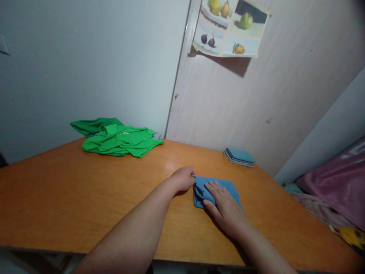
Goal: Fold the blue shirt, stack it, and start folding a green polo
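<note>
A folded blue cloth (228,185) lies on the wooden table (108,201), right of centre. My left hand (184,179) pinches its upper left corner, with the fingertips curled and partly hidden. Across the middle of the cloth rests my right hand (224,207), palm down with the fingers stretched out, pressing lightly wrinkled fabric. Small creases run between the two hands. The cloth's right part is partly covered by my right hand.
A crumpled green garment (128,140) lies at the back left against the wall. At the back right sits a small stack of folded cloths (241,156). Beyond the right table edge are pink fabric (336,182) and a yellow item (352,236). A fruit poster (230,28) hangs above.
</note>
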{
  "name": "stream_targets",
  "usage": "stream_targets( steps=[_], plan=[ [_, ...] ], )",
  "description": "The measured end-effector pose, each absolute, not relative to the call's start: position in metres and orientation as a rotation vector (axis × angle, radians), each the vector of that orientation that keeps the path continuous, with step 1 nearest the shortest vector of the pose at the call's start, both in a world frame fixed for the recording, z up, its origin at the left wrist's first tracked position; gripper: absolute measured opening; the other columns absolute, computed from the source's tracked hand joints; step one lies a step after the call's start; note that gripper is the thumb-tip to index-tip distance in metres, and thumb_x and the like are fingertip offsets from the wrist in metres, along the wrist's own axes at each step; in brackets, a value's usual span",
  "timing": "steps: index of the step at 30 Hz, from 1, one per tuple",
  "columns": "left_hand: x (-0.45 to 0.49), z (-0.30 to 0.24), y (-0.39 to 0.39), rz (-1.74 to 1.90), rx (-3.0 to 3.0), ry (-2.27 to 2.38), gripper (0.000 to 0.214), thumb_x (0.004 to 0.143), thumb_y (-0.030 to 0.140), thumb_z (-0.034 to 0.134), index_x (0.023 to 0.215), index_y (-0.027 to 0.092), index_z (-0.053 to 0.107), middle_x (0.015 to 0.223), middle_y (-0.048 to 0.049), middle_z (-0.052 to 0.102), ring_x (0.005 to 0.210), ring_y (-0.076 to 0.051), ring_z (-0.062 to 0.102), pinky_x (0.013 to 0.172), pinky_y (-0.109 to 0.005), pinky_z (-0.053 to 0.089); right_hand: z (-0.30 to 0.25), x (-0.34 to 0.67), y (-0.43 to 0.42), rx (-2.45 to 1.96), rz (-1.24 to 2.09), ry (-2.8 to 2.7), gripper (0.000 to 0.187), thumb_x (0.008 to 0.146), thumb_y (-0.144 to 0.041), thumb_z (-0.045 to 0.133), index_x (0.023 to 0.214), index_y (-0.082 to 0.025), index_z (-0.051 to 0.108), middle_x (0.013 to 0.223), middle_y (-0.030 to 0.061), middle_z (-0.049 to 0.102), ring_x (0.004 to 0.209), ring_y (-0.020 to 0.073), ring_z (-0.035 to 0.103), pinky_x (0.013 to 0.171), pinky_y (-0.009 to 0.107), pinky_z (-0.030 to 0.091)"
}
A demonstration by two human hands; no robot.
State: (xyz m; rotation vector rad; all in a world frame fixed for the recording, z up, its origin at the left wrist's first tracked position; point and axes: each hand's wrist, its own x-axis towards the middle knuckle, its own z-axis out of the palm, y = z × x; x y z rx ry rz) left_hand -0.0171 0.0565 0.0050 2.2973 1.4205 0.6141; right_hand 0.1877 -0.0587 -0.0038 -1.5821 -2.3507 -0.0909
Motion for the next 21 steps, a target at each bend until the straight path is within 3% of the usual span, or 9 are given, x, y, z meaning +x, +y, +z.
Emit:
stream_targets(
  steps=[7,10,16,21],
  plan=[
    [-0.023,0.009,0.053,0.557,2.343,1.339,0.027,0.076,0.031,0.064,0.101,0.023,0.067,0.104,-0.0024,0.072,0.089,-0.019,0.065,0.069,-0.024,0.048,-0.006,0.186,-0.059,-1.615,-0.148,-2.236,0.054,0.094,-0.028,0.043,0.146,-0.013,0.045,0.149,0.0148,0.050,0.140,0.0268,0.043,0.116,0.047,0.036],
    [-0.022,0.011,0.051,0.542,2.383,1.335,0.030,0.074,0.032,0.066,0.103,0.024,0.067,0.108,-0.0038,0.071,0.094,-0.022,0.064,0.075,-0.026,0.048,-0.006,0.184,-0.060,-1.647,-0.171,-2.162,0.051,0.095,-0.027,0.040,0.144,-0.013,0.046,0.143,0.0150,0.056,0.134,0.0276,0.051,0.112,0.046,0.042],
    [-0.018,0.010,0.048,0.554,2.459,1.379,0.035,0.079,0.039,0.064,0.112,0.027,0.067,0.114,-0.0045,0.069,0.105,-0.025,0.062,0.086,-0.032,0.049,-0.009,0.180,-0.061,-1.660,-0.249,-2.137,0.048,0.095,-0.029,0.041,0.140,-0.014,0.050,0.140,0.0151,0.059,0.131,0.0280,0.054,0.107,0.045,0.046],
    [-0.014,0.004,0.048,0.606,2.527,1.409,0.033,0.085,0.036,0.057,0.116,0.029,0.067,0.116,-0.0057,0.068,0.110,-0.028,0.060,0.094,-0.038,0.047,-0.015,0.178,-0.062,-1.651,-0.358,-2.172,0.051,0.088,-0.025,0.051,0.138,-0.013,0.054,0.144,0.0150,0.055,0.135,0.0288,0.049,0.111,0.046,0.041]
  ],
)
